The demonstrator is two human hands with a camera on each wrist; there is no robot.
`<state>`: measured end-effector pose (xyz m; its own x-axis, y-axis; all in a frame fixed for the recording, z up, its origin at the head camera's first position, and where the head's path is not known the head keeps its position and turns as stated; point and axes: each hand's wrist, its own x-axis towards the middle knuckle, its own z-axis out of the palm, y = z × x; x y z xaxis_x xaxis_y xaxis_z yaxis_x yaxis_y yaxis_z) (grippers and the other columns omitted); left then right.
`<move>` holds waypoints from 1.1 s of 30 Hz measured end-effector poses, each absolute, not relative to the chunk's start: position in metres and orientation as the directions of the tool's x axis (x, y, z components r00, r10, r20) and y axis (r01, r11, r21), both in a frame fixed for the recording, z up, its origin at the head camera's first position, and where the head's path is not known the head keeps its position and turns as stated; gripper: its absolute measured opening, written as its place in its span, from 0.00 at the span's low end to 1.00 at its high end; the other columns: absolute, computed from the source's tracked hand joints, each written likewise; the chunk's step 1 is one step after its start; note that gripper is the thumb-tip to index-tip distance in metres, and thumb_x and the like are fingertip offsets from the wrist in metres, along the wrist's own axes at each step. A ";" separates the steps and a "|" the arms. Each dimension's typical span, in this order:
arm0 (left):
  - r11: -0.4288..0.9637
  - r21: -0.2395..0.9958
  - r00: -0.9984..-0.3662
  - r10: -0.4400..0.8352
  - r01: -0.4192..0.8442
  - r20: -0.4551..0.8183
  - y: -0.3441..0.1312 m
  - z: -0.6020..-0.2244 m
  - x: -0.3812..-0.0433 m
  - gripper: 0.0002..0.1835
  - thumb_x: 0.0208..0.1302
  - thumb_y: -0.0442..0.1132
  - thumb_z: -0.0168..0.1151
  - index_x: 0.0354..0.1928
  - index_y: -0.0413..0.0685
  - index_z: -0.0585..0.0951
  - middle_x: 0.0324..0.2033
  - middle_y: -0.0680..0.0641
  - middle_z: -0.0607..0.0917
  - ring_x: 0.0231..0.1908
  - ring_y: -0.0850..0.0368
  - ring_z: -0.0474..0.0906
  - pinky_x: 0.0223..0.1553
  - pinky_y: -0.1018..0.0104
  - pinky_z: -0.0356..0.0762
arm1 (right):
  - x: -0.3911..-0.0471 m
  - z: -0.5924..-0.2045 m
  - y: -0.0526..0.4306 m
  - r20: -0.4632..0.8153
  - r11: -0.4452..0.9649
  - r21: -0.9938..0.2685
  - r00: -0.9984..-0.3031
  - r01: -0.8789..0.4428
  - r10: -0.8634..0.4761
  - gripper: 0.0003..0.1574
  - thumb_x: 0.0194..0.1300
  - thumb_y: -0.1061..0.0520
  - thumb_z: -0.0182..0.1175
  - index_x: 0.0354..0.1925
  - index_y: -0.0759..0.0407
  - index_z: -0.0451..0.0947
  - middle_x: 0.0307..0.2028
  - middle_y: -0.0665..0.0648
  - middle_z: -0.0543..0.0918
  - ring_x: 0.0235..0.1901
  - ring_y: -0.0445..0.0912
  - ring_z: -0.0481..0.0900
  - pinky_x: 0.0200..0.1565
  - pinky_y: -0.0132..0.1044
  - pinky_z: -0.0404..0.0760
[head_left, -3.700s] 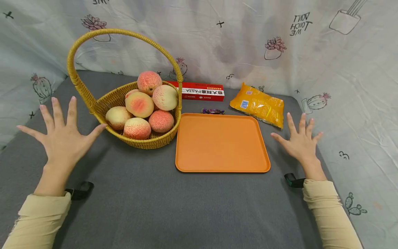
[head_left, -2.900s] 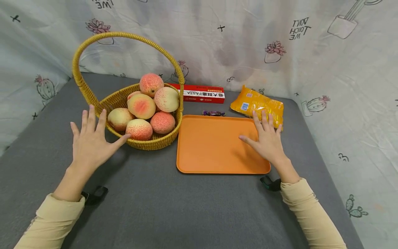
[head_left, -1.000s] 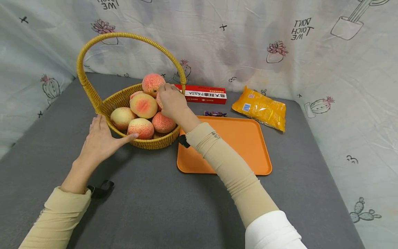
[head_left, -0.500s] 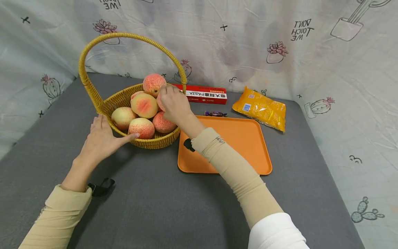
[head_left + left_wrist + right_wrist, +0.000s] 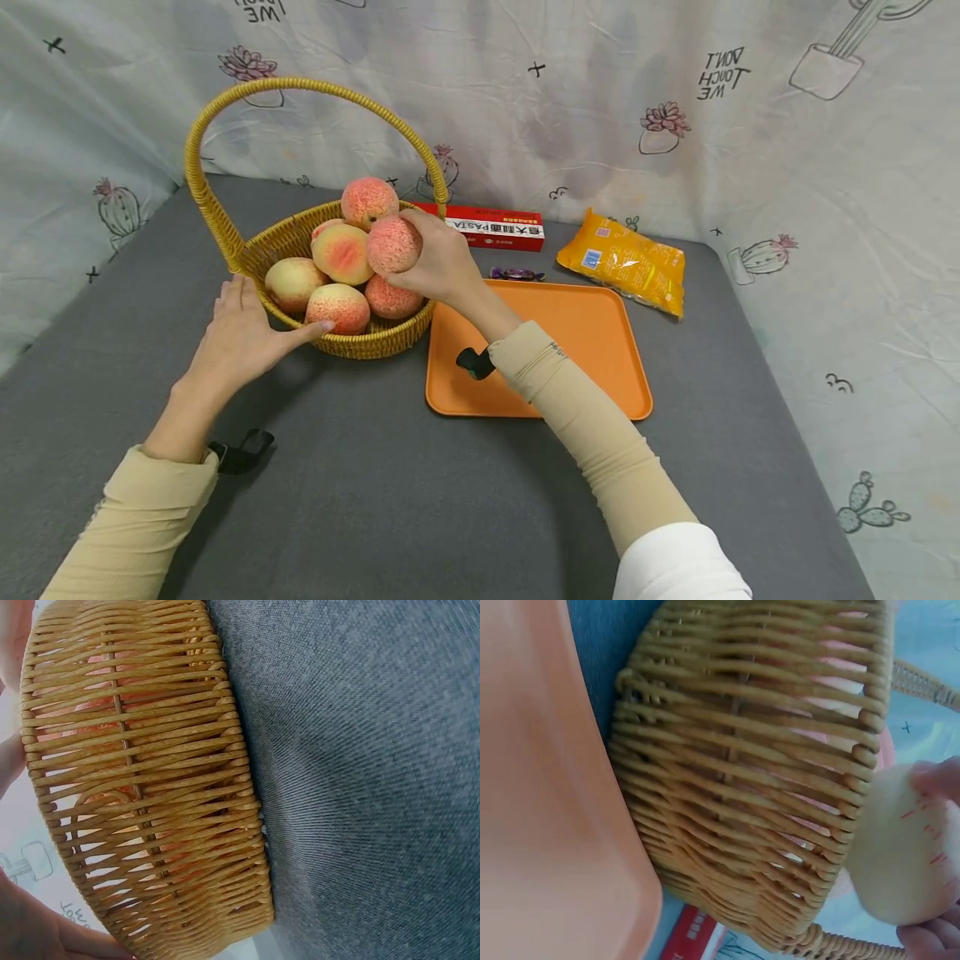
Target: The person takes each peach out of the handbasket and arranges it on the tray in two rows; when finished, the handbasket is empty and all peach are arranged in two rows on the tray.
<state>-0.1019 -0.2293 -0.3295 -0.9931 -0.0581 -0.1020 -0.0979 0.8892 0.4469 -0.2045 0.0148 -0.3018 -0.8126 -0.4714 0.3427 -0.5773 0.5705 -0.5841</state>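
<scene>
A yellow woven basket (image 5: 375,345) with a tall handle holds several pink and cream peaches (image 5: 339,308). My right hand (image 5: 444,262) grips a peach (image 5: 394,244) at the basket's right side, thumb below and fingers behind. In the right wrist view that peach (image 5: 901,844) shows a pale side with red streaks, just past the rim of the basket (image 5: 742,765). My left hand (image 5: 242,343) rests spread against the basket's left front, its thumb along the near rim. The left wrist view shows the woven wall of the basket (image 5: 142,765), with parts of the hand at its rim.
An orange tray (image 5: 592,358) lies right of the basket, under my right forearm. Behind it are a purple-wrapped candy (image 5: 517,274) and a red pasta box (image 5: 504,230). A yellow-orange snack bag (image 5: 626,260) lies at back right, before a printed curtain (image 5: 570,108).
My left hand has come right onto the basket. My right hand has crossed left over the tray, grasped a peach, and now draws it slightly up with its pink side turned into view.
</scene>
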 end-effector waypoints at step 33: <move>0.884 0.465 -0.999 -0.048 -0.052 -0.020 -0.232 -0.337 -0.101 0.67 0.59 0.71 0.56 0.69 0.17 0.36 0.68 0.17 0.35 0.68 0.21 0.31 0.62 0.28 0.45 | -0.178 -0.319 0.077 0.435 0.050 -0.884 -0.859 -0.464 -0.268 0.43 0.43 0.74 0.73 0.59 0.74 0.69 0.53 0.69 0.78 0.50 0.57 0.81 0.51 0.40 0.80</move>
